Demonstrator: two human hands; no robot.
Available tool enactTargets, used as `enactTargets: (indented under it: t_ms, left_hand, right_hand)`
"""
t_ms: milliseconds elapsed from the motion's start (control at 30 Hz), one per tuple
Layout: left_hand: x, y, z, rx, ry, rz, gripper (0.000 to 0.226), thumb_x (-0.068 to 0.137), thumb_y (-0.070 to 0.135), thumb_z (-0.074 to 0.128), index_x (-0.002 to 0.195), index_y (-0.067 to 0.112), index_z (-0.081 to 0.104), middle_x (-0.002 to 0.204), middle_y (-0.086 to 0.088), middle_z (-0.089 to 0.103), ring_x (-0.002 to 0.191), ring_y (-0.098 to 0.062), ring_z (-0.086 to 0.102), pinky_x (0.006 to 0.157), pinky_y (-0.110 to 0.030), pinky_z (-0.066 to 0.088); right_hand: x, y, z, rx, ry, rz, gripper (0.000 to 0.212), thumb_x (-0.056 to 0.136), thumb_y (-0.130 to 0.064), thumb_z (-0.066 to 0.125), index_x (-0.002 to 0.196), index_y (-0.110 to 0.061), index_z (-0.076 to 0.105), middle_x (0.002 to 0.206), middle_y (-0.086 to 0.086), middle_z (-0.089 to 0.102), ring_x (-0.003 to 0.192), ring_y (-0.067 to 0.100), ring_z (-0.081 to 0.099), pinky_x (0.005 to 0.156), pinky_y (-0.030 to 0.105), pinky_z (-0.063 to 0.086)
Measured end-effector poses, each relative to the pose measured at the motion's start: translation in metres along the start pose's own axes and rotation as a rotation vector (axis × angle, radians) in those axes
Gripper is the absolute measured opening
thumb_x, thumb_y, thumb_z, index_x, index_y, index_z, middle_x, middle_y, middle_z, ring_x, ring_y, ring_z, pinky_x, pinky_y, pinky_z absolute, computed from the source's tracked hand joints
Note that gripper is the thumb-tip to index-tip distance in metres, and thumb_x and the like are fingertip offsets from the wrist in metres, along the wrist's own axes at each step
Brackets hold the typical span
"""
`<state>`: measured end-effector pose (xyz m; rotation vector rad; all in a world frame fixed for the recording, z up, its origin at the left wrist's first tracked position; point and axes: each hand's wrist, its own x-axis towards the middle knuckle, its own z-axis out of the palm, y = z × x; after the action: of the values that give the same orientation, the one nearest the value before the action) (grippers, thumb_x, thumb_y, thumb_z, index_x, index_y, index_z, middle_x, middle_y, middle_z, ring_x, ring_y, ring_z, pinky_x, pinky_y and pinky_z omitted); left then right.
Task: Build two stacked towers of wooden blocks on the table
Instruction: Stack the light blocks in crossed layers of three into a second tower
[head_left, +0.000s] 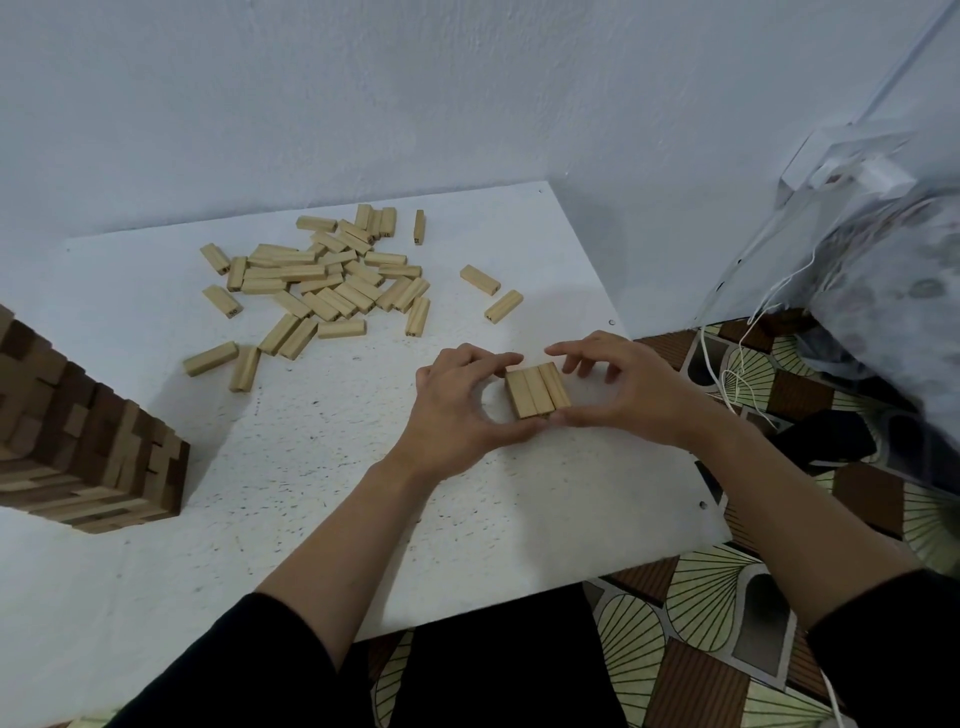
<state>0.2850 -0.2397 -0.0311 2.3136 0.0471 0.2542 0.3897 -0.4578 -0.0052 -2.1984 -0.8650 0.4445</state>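
Observation:
Three pale wooden blocks (537, 389) lie side by side as one flat layer on the white table (311, 467), near its right edge. My left hand (457, 410) curls round the layer's left side, index finger at the far end and thumb at the near end. My right hand (618, 389) does the same from the right, thumb at the near corner and fingers arched over the far end. Both hands pinch the layer together. A finished tower of darker wooden blocks (78, 447) stands at the table's left edge, its upper part out of frame.
A loose heap of several pale blocks (322, 280) lies at the back of the table, with stray blocks (491, 293) to its right. Walls close off the back and right. A plastic-wrapped bundle (883, 291) and a white cord (737, 374) sit right, over a patterned floor (717, 597).

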Motion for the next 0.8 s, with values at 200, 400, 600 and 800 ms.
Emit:
enactTargets:
  t_ms: [200, 400, 600, 800]
  left_hand:
    - [-0.002, 0.003, -0.015, -0.171, -0.049, -0.044, 0.075, 0.069, 0.064, 0.081, 0.134, 0.033, 0.061, 0.113, 0.014, 0.054, 0.113, -0.002, 0.051, 0.095, -0.017, 0.04]
    - [-0.004, -0.025, -0.047, 0.048, 0.163, -0.004, 0.042, 0.099, 0.041, 0.057, 0.135, 0.02, 0.061, 0.132, 0.007, 0.058, 0.123, -0.011, 0.051, 0.105, -0.038, 0.043]
    - [0.007, -0.044, -0.056, 0.499, -0.156, -0.028, 0.057, 0.106, 0.049, 0.035, 0.154, 0.019, 0.03, 0.168, 0.003, 0.016, 0.155, -0.021, 0.011, 0.112, -0.057, 0.019]
    - [-0.023, -0.055, -0.069, 0.424, -0.036, 0.01, 0.051, 0.1, 0.053, 0.041, 0.145, 0.03, 0.047, 0.155, 0.012, 0.041, 0.142, -0.012, 0.032, 0.098, -0.044, 0.022]
  right_hand:
    - [-0.003, -0.016, 0.014, 0.001, 0.236, -0.011, 0.048, 0.084, -0.061, 0.062, 0.118, -0.028, 0.071, 0.1, -0.012, 0.064, 0.096, 0.008, 0.06, 0.074, 0.007, 0.038]
    - [0.006, -0.043, 0.03, -0.024, 0.322, -0.048, 0.023, 0.097, -0.044, 0.061, 0.104, -0.026, 0.073, 0.096, -0.014, 0.063, 0.096, 0.007, 0.058, 0.078, 0.008, 0.036]
    - [0.036, -0.063, 0.037, -0.197, 0.236, 0.039, 0.03, 0.103, -0.035, 0.049, 0.123, -0.021, 0.067, 0.123, -0.011, 0.059, 0.118, 0.013, 0.05, 0.102, 0.042, 0.039]
    - [0.073, -0.083, 0.036, -0.484, 0.035, 0.146, 0.03, 0.1, -0.024, 0.042, 0.107, -0.006, 0.065, 0.118, 0.006, 0.063, 0.106, 0.027, 0.058, 0.093, 0.044, 0.045]
